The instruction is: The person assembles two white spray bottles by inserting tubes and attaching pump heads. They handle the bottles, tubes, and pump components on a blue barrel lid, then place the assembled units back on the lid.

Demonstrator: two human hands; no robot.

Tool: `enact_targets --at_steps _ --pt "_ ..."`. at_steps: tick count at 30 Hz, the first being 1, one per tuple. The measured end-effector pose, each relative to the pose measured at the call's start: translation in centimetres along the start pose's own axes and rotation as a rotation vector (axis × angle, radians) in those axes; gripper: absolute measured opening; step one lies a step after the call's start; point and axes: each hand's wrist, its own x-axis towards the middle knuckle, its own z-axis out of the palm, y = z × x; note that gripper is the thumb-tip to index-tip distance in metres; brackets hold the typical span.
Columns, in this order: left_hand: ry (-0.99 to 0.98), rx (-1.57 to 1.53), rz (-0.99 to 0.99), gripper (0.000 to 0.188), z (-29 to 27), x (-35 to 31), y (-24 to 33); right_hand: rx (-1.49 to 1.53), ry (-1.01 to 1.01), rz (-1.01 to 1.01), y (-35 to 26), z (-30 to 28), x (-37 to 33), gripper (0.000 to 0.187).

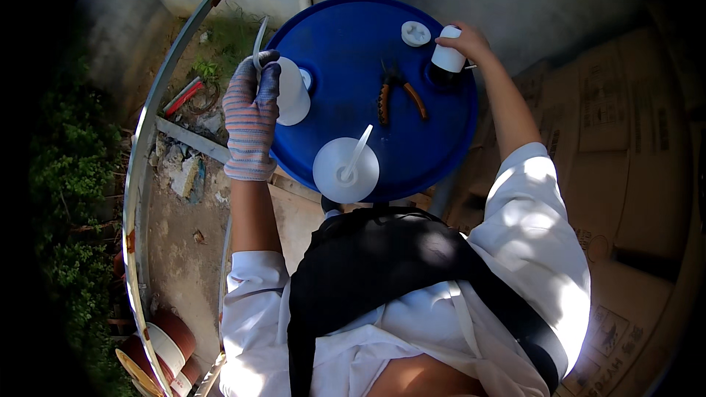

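My left hand (251, 114) grips a bottle (294, 97), right hand (471, 43) a cylinder (447, 51). A cap (415, 33) seems off; the drum's (342, 44) near-edge bottle (329, 170), untouched.

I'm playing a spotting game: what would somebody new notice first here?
Probably the big blue drum, upper middle, with orange-handled pliers lying open on top. Next, the striped glove on the left hand, at the drum's left; the bare right hand holds a white container at its right.
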Motion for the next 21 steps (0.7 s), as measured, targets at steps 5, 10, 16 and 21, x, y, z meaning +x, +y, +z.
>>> enact_targets --at_steps 5,10,16,21 --pt "-0.007 -0.104 0.012 0.016 0.2 0.4 0.0 -0.274 0.494 0.043 -2.1 2.3 -8.2 0.077" --pt "-0.044 -0.094 0.042 0.016 0.4 0.9 -0.1 -0.325 0.506 0.098 -3.4 2.3 -9.7 0.074" --pt "-0.062 -0.009 0.110 0.016 0.6 1.8 0.0 -0.363 0.377 0.134 -4.7 2.2 -7.5 0.085" --pt "-0.077 -0.141 0.064 0.021 1.3 2.3 -0.3 -0.397 0.666 -0.291 -5.6 2.1 -11.8 0.070"
